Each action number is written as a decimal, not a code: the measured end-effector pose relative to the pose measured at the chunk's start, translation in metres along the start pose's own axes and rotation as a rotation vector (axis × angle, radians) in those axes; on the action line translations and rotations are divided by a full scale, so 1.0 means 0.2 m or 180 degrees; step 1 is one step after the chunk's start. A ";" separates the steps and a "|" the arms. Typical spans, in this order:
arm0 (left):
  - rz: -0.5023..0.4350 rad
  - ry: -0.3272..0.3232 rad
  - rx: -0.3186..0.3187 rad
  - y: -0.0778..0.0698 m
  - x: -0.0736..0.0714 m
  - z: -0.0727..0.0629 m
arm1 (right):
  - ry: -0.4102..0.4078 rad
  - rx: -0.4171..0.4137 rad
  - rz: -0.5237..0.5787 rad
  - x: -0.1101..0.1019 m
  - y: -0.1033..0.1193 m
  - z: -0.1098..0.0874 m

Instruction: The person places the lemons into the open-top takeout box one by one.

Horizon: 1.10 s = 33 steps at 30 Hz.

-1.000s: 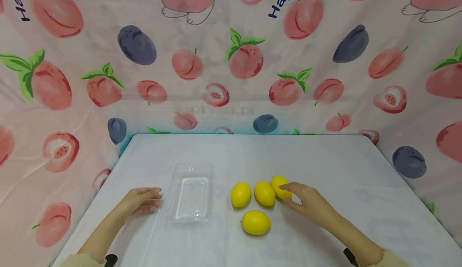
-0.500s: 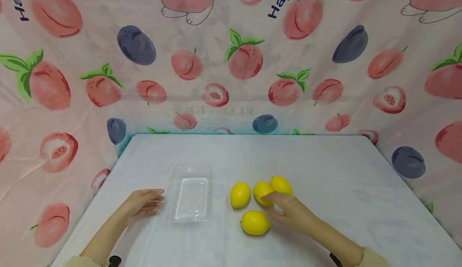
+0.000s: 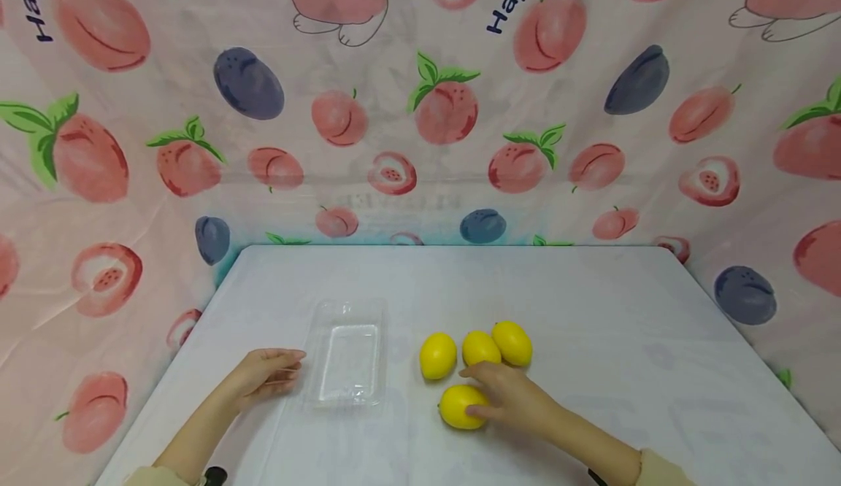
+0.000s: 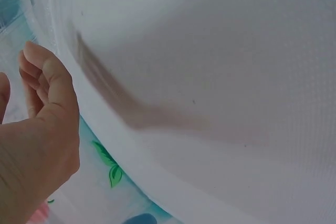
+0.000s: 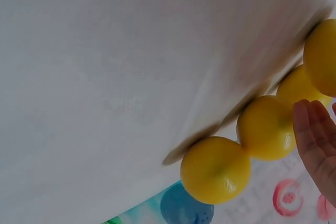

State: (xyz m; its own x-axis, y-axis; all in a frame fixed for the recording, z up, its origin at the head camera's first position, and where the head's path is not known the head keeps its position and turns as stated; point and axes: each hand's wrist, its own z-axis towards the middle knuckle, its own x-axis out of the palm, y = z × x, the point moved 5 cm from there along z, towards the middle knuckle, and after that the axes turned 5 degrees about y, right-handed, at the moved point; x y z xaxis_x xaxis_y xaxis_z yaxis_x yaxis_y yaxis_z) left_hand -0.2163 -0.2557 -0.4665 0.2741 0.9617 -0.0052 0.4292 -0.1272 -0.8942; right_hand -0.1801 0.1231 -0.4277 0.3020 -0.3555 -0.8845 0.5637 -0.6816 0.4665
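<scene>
Backdrop (image 3: 392, 125): pale pink cloth printed with peaches, dark blue fruit and the word "Happy", reaching round from nine through twelve to three o'clock.
Tabletop (image 3: 591, 300): white, spread in front of the backdrop, with its far edge at twelve o'clock.
Plastic tray (image 3: 351, 358): transparent and rectangular, lying flat toward nine o'clock from the tabletop's middle, long sides running roughly twelve to six.
Right hand (image 3: 504, 392): between two and three o'clock of the near lemon, fingers extended and parted from the thumb, grasping nothing — the thumb overlaps that lemon in the head view, though whether it touches cannot be told.
Left hand (image 3: 266, 375): between eight and nine o'clock of the plastic tray, fingertips just beside its edge; fingers relaxed and lightly bent, a gap before the thumb, gripping nothing.
Near lemon (image 3: 453, 406): on the tabletop at about four o'clock of the plastic tray, its nub toward nine.
Second lemon (image 3: 437, 355): at eleven o'clock of the near lemon, slightly apart from its neighbours.
Third lemon (image 3: 481, 346): between twelve and one, its lower edge covered by the right hand.
Fourth lemon (image 3: 512, 343): toward one, right against the third lemon.
</scene>
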 end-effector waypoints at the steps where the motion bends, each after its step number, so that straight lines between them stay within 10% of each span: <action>1: -0.0003 0.0004 0.0004 0.00 0.00 0.00 | 0.0012 0.0008 0.0029 0.00 0.00 0.00; 33: 0.0045 0.0246 -0.0029 -0.03 0.03 0.01 | 0.0007 0.0030 0.0026 0.07 0.06 0.04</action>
State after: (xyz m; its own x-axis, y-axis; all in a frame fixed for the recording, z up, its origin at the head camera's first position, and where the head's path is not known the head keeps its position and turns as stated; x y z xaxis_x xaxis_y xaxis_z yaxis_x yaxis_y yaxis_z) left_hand -0.2189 -0.2478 -0.4630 0.3456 0.9382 0.0171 0.4327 -0.1431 -0.8901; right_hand -0.1748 0.1056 -0.4347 0.3083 -0.3597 -0.8807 0.5541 -0.6846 0.4736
